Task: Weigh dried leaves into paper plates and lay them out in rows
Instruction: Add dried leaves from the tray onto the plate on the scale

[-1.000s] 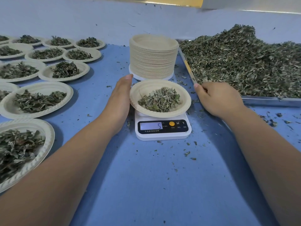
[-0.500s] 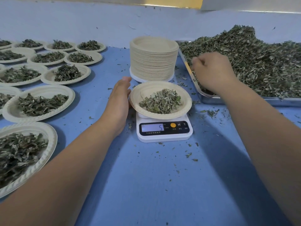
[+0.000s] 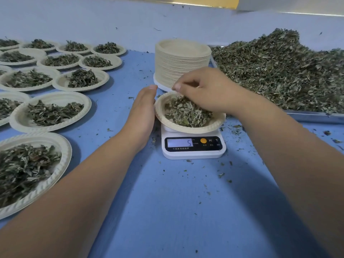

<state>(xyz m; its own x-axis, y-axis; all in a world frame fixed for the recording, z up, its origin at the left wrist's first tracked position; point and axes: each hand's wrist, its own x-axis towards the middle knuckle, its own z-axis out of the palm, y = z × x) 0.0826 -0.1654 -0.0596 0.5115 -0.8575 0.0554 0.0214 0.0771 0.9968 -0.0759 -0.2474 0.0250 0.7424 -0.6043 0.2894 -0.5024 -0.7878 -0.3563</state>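
Observation:
A paper plate (image 3: 188, 129) with a small heap of dried leaves (image 3: 186, 114) sits on a white kitchen scale (image 3: 193, 146) whose display reads 5. My left hand (image 3: 143, 112) lies flat against the plate's left rim, fingers straight. My right hand (image 3: 208, 90) hovers over the plate, fingers curled and pinching a few dried leaves. A tall stack of empty paper plates (image 3: 181, 62) stands just behind. A metal tray (image 3: 312, 114) piled with dried leaves (image 3: 279, 71) lies at the right.
Several filled paper plates (image 3: 52, 112) lie in rows on the blue table (image 3: 176, 202) at the left, reaching the near left edge. Loose leaf crumbs are scattered around the scale. A pale wall runs along the back.
My right hand went from the table to the leaf tray, then came back over the plate on the scale with a pinch of leaves. The left hand stayed by the rim.

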